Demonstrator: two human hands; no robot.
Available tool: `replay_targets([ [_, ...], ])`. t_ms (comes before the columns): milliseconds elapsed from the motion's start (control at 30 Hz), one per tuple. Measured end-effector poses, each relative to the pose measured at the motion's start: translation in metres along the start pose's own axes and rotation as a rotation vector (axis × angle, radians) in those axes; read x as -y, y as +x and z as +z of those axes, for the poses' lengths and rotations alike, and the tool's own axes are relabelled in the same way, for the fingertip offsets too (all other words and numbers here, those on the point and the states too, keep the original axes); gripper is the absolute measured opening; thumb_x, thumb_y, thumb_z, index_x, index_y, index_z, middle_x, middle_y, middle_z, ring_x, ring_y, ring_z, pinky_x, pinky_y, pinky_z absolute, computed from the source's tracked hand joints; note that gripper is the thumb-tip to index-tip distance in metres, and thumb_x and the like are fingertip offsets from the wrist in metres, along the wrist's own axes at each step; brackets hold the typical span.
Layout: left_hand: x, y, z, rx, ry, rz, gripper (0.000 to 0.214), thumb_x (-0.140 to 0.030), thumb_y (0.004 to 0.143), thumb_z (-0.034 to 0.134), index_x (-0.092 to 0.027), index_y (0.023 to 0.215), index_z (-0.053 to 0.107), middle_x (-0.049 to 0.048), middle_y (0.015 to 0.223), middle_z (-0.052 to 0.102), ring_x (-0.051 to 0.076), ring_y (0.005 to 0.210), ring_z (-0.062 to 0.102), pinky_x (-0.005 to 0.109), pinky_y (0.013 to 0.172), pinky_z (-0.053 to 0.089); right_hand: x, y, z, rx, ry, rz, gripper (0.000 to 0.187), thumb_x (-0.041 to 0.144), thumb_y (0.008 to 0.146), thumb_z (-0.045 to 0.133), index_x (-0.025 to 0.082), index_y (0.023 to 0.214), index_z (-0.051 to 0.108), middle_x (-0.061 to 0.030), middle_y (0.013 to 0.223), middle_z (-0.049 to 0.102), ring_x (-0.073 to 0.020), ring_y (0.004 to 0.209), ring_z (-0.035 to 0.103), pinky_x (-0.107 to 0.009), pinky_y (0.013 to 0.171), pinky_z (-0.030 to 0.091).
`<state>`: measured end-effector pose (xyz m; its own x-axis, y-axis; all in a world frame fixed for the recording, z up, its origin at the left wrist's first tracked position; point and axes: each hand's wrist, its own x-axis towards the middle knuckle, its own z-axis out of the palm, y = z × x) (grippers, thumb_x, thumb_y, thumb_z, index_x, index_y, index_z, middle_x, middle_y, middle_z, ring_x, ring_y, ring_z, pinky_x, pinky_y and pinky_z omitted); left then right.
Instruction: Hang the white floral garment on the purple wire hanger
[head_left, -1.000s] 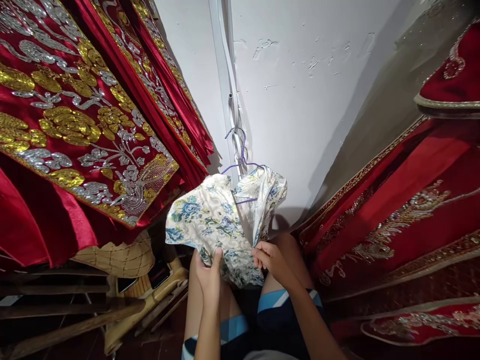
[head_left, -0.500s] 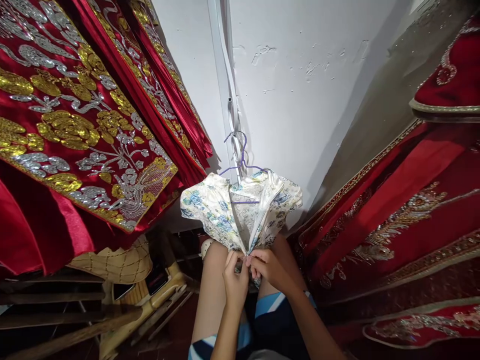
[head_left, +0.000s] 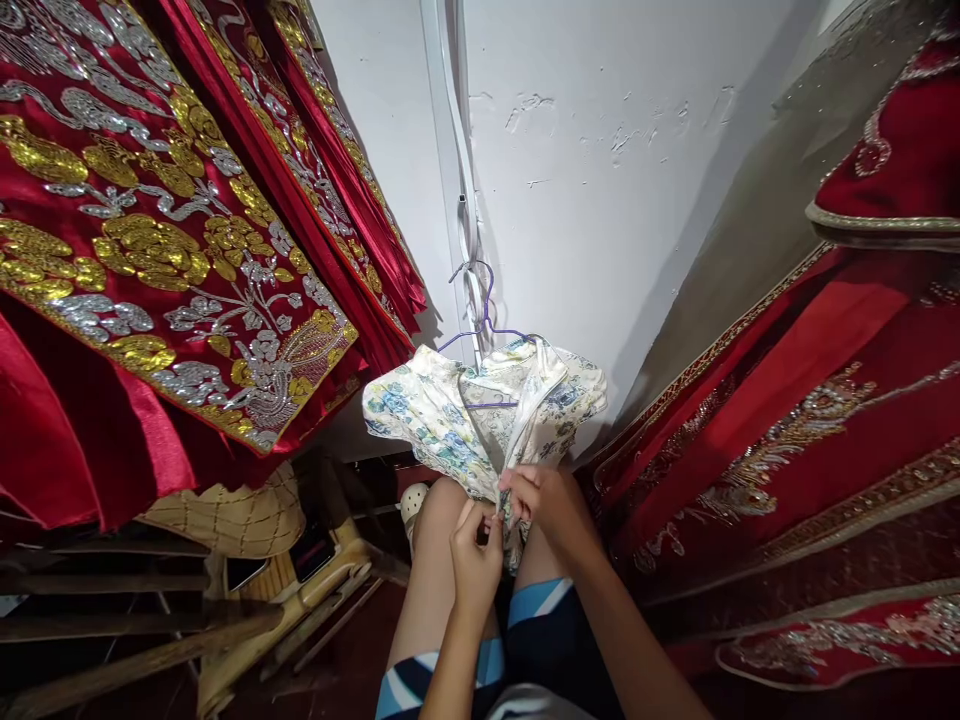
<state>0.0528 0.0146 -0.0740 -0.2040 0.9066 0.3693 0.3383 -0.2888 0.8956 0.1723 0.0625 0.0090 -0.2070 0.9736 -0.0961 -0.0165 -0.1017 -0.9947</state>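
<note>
Short-sleeved white cloth top with blue flowers [head_left: 442, 415]: in front of the knees [head_left: 442, 515], front open, on a thin purple wire hanger [head_left: 489, 300].
Red satin cloth with gold and silver sequins [head_left: 150, 250]: hanging at far left.
Dark flat slab [head_left: 311, 553]: beside a tan bamboo frame [head_left: 326, 582]; any writing too small to tell.
Left hand [head_left: 476, 560]: thumb and forefinger pinching the front edge low down.
Right hand [head_left: 544, 500]: fingers pinching that edge just above.
Red beaded garments [head_left: 810, 440]: far right.
</note>
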Motion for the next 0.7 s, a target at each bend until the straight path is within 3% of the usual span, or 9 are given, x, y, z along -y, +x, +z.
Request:
replay_targets([
  [200,-0.007,-0.002,0.006,0.14,0.078,0.028,0.029,-0.029,0.095,0.048,-0.019,0.068,0.046,0.0002,0.07,0.046,0.015,0.067,0.047,0.025,0.063,0.036,0.089,0.049,-0.006,-0.11,0.097,-0.161,0.026,0.039,0.076,0.068,0.016,0.063,0.064,0.0039,0.047,0.054,-0.0069,0.04,0.038,-0.021,0.042,0.031],
  [300,-0.008,0.001,0.001,0.253,0.118,0.036,0.029,-0.029,0.095,0.047,-0.02,0.068,0.046,0.0009,0.07,0.048,0.016,0.068,0.049,0.026,0.064,0.036,0.116,0.061,-0.007,-0.13,0.164,-0.261,0.027,0.041,0.077,0.069,0.015,0.07,0.067,0.0038,0.048,0.054,-0.0065,0.042,0.039,-0.02,0.042,0.031],
  [467,-0.019,0.031,-0.024,0.275,0.138,0.035,0.019,-0.033,0.09,0.056,-0.02,0.077,0.056,0.0022,0.072,0.057,0.018,0.068,0.054,0.027,0.064,0.04,0.113,0.052,-0.001,-0.021,0.102,-0.327,0.026,0.039,0.084,0.063,0.015,0.076,0.067,0.0038,0.047,0.056,-0.0071,0.04,0.041,-0.02,0.041,0.033],
  [533,-0.04,0.055,-0.036,0.21,0.102,0.08,0.016,-0.031,0.092,0.056,-0.02,0.1,0.062,0.0044,0.083,0.063,0.019,0.077,0.059,0.029,0.071,0.045,0.108,0.046,0.002,-0.031,0.079,-0.307,0.022,0.035,0.085,0.06,0.016,0.075,0.065,0.0046,0.046,0.055,-0.0072,0.04,0.041,-0.02,0.042,0.033],
  [600,-0.067,0.083,-0.047,0.07,0.086,0.187,0.028,-0.029,0.095,0.053,-0.021,0.121,0.059,0.0047,0.09,0.065,0.018,0.083,0.06,0.029,0.079,0.046,0.107,0.04,0.003,-0.035,0.046,-0.286,0.02,0.032,0.086,0.059,0.017,0.074,0.064,0.005,0.046,0.054,-0.0077,0.042,0.043,-0.02,0.044,0.034],
  [633,-0.082,0.098,-0.05,-0.017,0.091,0.282,0.032,-0.028,0.095,0.054,-0.021,0.126,0.057,0.0045,0.092,0.064,0.018,0.084,0.06,0.03,0.08,0.046,0.108,0.037,0.003,-0.027,0.026,-0.282,0.02,0.032,0.086,0.058,0.018,0.073,0.063,0.0052,0.047,0.054,-0.0079,0.042,0.043,-0.02,0.045,0.035],
  [700,-0.108,0.124,-0.054,-0.037,0.133,0.423,0.039,-0.024,0.096,0.054,-0.021,0.135,0.052,0.0045,0.097,0.064,0.016,0.085,0.06,0.03,0.083,0.047,0.112,0.033,0.003,-0.006,-0.007,-0.295,0.02,0.032,0.086,0.058,0.018,0.073,0.063,0.0052,0.047,0.054,-0.0084,0.043,0.044,-0.021,0.046,0.036],
])
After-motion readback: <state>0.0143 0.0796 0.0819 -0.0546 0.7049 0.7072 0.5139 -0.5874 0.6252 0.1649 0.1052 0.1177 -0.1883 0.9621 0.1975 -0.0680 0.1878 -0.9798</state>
